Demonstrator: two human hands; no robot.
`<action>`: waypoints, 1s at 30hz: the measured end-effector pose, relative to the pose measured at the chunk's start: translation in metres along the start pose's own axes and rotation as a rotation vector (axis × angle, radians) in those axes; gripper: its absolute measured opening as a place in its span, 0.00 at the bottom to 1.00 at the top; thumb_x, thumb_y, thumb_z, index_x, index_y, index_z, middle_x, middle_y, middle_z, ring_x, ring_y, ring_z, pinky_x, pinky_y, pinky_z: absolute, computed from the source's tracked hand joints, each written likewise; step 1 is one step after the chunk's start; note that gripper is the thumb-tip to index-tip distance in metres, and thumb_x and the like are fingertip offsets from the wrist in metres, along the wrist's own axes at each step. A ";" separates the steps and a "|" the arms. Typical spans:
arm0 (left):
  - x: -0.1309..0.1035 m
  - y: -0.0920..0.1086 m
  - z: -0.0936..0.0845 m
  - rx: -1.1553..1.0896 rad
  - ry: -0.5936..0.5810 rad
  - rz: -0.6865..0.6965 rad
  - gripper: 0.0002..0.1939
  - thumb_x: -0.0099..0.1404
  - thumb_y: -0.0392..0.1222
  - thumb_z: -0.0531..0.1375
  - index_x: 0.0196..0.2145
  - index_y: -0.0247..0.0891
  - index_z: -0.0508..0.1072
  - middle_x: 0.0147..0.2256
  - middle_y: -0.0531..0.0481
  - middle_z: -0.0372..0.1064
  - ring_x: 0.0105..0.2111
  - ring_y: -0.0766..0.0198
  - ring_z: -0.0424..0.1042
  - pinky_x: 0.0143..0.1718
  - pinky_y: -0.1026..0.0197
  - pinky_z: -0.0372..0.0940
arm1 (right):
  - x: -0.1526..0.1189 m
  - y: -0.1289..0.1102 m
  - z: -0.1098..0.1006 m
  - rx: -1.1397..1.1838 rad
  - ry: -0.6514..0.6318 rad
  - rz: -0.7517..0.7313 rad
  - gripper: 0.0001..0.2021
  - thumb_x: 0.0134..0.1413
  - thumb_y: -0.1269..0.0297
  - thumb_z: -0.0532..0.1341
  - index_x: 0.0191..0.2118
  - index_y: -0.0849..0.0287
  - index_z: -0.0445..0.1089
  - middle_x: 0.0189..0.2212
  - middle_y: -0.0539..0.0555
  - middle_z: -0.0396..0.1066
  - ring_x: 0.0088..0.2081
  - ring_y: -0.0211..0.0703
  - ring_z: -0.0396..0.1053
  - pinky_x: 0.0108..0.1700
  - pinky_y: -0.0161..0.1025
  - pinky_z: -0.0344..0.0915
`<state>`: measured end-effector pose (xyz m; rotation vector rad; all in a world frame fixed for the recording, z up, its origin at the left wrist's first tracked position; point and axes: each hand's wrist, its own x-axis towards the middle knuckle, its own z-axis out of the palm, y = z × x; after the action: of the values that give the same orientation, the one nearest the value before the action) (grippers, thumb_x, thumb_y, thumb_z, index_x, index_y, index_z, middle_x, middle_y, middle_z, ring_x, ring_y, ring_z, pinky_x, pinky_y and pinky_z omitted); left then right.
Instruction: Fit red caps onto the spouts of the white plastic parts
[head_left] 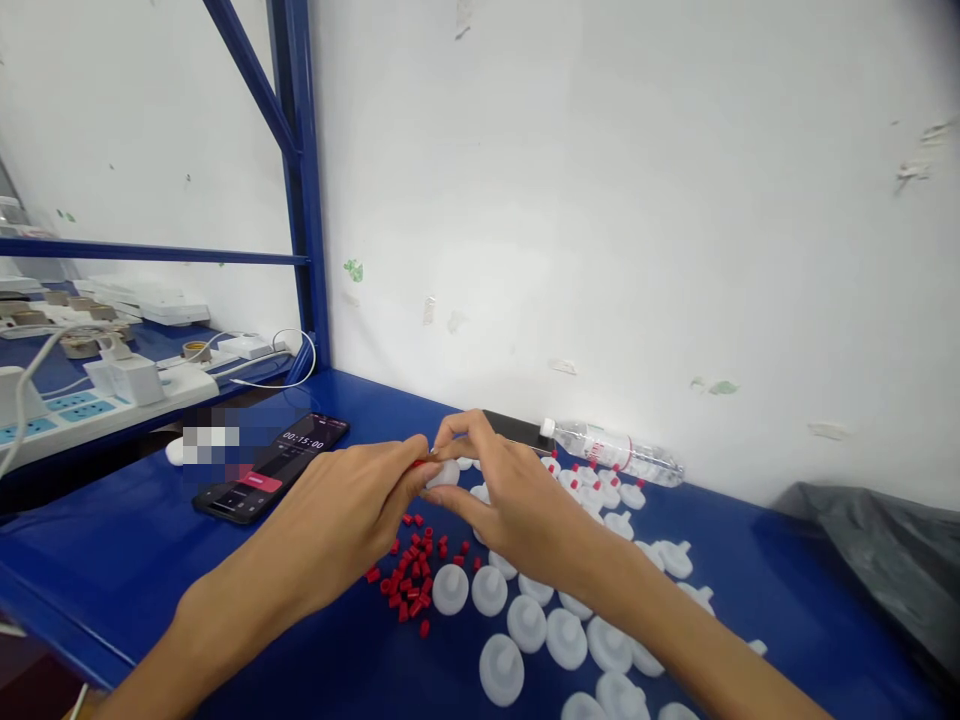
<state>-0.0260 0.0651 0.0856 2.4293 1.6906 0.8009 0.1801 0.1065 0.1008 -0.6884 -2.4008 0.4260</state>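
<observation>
My two hands meet above the blue table. My right hand pinches a white round piece, its disc facing me. Against that piece, the closed fingers of my left hand hold a small red cap, of which only a sliver shows. Below my hands lies a loose pile of red caps. Several white discs with a short stem are spread to its right, stems bare. Further back, beyond my right hand, a group of white discs has red caps on the stems.
A phone showing a timer lies at the left. Behind my hands are a dark flat object and a clear plastic bottle on its side. A black plastic bag sits at the right, a power strip far left.
</observation>
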 end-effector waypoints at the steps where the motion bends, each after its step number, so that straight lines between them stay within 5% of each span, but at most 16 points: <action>1: -0.001 0.002 0.000 -0.041 0.027 0.003 0.20 0.81 0.52 0.45 0.34 0.42 0.66 0.29 0.54 0.70 0.28 0.61 0.67 0.32 0.57 0.51 | 0.000 -0.003 0.000 0.007 0.024 -0.013 0.15 0.69 0.66 0.64 0.53 0.49 0.59 0.49 0.50 0.80 0.51 0.47 0.78 0.49 0.43 0.73; 6: -0.005 0.011 -0.008 -0.364 0.180 -0.118 0.26 0.78 0.58 0.47 0.25 0.41 0.60 0.23 0.57 0.56 0.23 0.65 0.55 0.27 0.59 0.51 | 0.001 -0.003 0.001 -0.215 0.158 -0.216 0.07 0.72 0.68 0.61 0.51 0.52 0.65 0.45 0.51 0.81 0.49 0.46 0.77 0.54 0.44 0.70; 11: -0.010 -0.002 -0.033 -0.507 0.311 -0.265 0.29 0.75 0.61 0.51 0.21 0.42 0.54 0.20 0.58 0.48 0.20 0.67 0.49 0.23 0.61 0.51 | 0.001 0.030 -0.014 -0.360 0.209 0.054 0.16 0.70 0.73 0.61 0.60 0.55 0.68 0.47 0.56 0.81 0.50 0.53 0.77 0.51 0.50 0.71; 16: -0.008 -0.021 -0.023 0.020 0.119 -0.315 0.22 0.75 0.59 0.51 0.31 0.43 0.71 0.29 0.52 0.70 0.29 0.58 0.69 0.31 0.57 0.57 | 0.004 0.042 -0.014 -0.298 0.214 0.196 0.11 0.70 0.68 0.63 0.54 0.52 0.75 0.52 0.55 0.78 0.42 0.47 0.79 0.46 0.47 0.72; 20: -0.008 -0.034 0.004 0.120 -0.062 -0.208 0.17 0.75 0.47 0.50 0.42 0.46 0.79 0.46 0.46 0.76 0.40 0.53 0.77 0.41 0.54 0.63 | 0.005 0.035 0.003 -0.216 0.094 0.196 0.07 0.70 0.67 0.63 0.47 0.50 0.79 0.47 0.52 0.79 0.43 0.44 0.78 0.47 0.43 0.71; 25: -0.015 -0.047 0.016 0.146 -0.309 -0.110 0.13 0.69 0.36 0.55 0.40 0.47 0.80 0.42 0.48 0.78 0.41 0.54 0.77 0.40 0.55 0.61 | 0.004 0.042 0.016 -0.158 -0.068 0.173 0.04 0.66 0.69 0.68 0.40 0.51 0.79 0.43 0.46 0.83 0.47 0.44 0.79 0.71 0.57 0.53; 30: -0.014 -0.054 0.021 0.172 -0.382 -0.174 0.10 0.64 0.34 0.58 0.36 0.47 0.77 0.36 0.50 0.77 0.38 0.53 0.75 0.36 0.55 0.55 | 0.004 0.045 0.014 -0.222 -0.128 0.188 0.02 0.68 0.64 0.68 0.42 0.50 0.79 0.44 0.45 0.83 0.51 0.45 0.78 0.72 0.55 0.49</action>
<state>-0.0662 0.0785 0.0437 2.3008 1.8375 0.1610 0.1856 0.1433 0.0720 -1.0197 -2.5381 0.2887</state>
